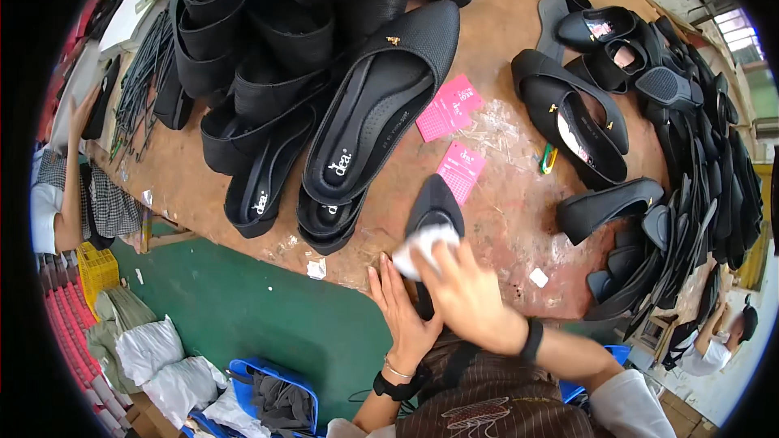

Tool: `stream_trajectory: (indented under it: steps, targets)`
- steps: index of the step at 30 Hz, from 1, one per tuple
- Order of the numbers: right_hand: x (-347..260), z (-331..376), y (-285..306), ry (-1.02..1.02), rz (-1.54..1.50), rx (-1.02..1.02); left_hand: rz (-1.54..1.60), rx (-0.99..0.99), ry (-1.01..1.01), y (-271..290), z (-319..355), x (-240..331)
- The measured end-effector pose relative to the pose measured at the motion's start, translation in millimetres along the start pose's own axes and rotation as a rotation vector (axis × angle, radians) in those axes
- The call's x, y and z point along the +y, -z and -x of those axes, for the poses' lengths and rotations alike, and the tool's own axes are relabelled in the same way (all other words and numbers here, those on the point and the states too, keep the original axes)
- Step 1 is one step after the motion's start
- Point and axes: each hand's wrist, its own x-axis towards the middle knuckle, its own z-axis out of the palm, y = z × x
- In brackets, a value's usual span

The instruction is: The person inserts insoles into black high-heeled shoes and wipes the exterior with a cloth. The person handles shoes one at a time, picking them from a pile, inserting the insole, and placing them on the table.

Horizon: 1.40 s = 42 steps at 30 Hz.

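A black pointed flat shoe lies at the table's near edge, toe pointing away from me. My left hand is at its heel end, fingers straight along the left side and thumb by the heel, steadying it. My right hand, slightly blurred, presses a bunched white cloth onto the shoe's opening. The cloth and hands hide the shoe's middle and part of its heel. Just beyond the toe lies a pink tag, with more pink tags farther off.
Stacked black shoes fill the table's left side. More black shoes and a long pile stand at the right. A small green-yellow tool lies mid-table. A blue bin is on the floor. Other people are at far right and left.
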Motion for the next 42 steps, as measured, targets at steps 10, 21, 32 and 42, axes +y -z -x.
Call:
stream_trajectory:
  steps: [10,21,32,42]
  targets:
    - [10.6,-34.9,-7.3,0.009,-0.005,0.089,-0.029,-0.030,0.030,2.3,-2.2,4.5]
    - [25.9,1.3,0.1,-0.116,0.025,0.068,-0.060,-0.050,0.055,5.3,-3.8,9.9]
    - [38.4,-11.7,5.2,0.006,0.085,0.048,0.101,0.063,0.019,26.0,18.3,10.7]
    - [38.1,-31.8,-5.6,0.114,0.005,0.068,0.712,0.050,0.496,16.2,28.0,25.1]
